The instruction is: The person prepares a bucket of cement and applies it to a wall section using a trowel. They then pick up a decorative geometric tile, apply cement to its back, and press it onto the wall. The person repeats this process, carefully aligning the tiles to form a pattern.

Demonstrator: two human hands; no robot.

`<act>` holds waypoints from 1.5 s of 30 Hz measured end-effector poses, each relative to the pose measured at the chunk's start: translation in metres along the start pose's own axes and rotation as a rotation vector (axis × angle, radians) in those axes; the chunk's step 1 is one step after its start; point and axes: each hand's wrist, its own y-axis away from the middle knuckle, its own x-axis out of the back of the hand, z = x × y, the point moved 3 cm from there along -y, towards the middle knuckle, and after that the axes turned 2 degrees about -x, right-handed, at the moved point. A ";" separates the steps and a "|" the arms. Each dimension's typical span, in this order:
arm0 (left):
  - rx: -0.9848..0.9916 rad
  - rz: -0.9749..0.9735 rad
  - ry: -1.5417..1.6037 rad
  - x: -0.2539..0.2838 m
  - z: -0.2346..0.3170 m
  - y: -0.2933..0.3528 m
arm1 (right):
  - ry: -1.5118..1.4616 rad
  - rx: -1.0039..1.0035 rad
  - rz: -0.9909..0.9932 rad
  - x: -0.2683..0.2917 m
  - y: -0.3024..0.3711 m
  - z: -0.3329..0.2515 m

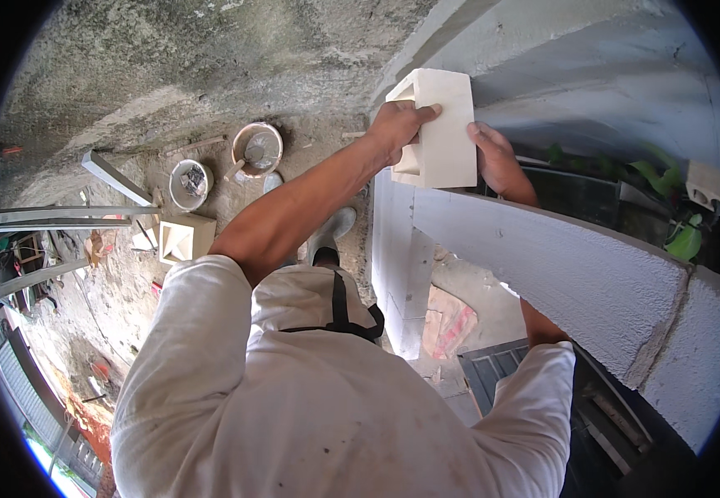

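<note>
A cream ventilation block (pixel 450 137) stands at the end of the white lightweight-block wall (pixel 559 270), close to the grey wall behind. My left hand (pixel 408 131) grips its left side, with fingers in the hollow openings and the thumb across the plain face. On the opposite side, my right hand (pixel 499 158) presses its fingertips to the block's right edge. The right arm passes behind the white wall, which hides part of the forearm. Where the block's lower edge meets the wall, I cannot tell whether mortar lies between.
On the ground at left are a round basin (pixel 269 138) of grey mix, a bucket (pixel 179 186) and another ventilation block (pixel 187 241). A similar block (pixel 713 189) and green leaves (pixel 682 241) are at far right. Grey beams (pixel 53 217) jut from the left.
</note>
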 end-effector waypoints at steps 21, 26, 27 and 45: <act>0.020 -0.025 -0.046 -0.033 -0.003 0.000 | 0.027 -0.060 0.024 0.012 0.023 -0.030; 0.010 -0.048 -0.005 -0.030 -0.017 -0.022 | -0.050 -0.047 0.057 0.025 0.017 -0.014; 0.008 -0.032 -0.027 -0.031 -0.022 -0.025 | -0.065 -0.036 0.080 0.027 0.015 -0.010; -0.035 -0.060 -0.205 -0.029 -0.051 -0.045 | -0.029 0.041 0.190 0.033 0.017 0.026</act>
